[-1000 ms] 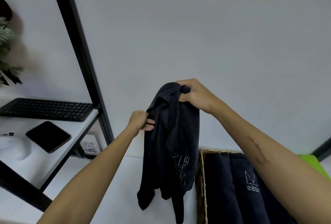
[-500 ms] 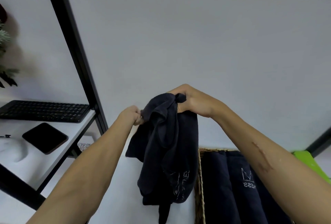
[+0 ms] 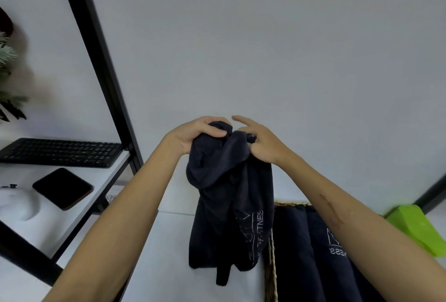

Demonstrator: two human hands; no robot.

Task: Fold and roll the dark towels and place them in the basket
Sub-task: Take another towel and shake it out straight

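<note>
A dark navy towel point(image 3: 229, 205) with white lettering hangs bunched in the air above the white table. My left hand point(image 3: 190, 135) grips its top from the left, fingers curled over the cloth. My right hand point(image 3: 260, 142) pinches the top edge from the right, with the index finger lifted free. The two hands are close together at the top of the towel. Below right stands a woven basket point(image 3: 270, 265) holding two rolled dark towels point(image 3: 313, 253), partly hidden by my right forearm.
A black-framed shelf point(image 3: 101, 79) rises at left, carrying a black keyboard point(image 3: 60, 152), a dark phone point(image 3: 62, 188) and a white object point(image 3: 17, 205). A plant point(image 3: 7, 79) sits at far left. A green item point(image 3: 417, 227) lies beyond the basket. A grey wall is behind.
My left hand has moved right and up along the towel's top edge until it meets my right hand. The towel is now gathered into a tighter bunch.
</note>
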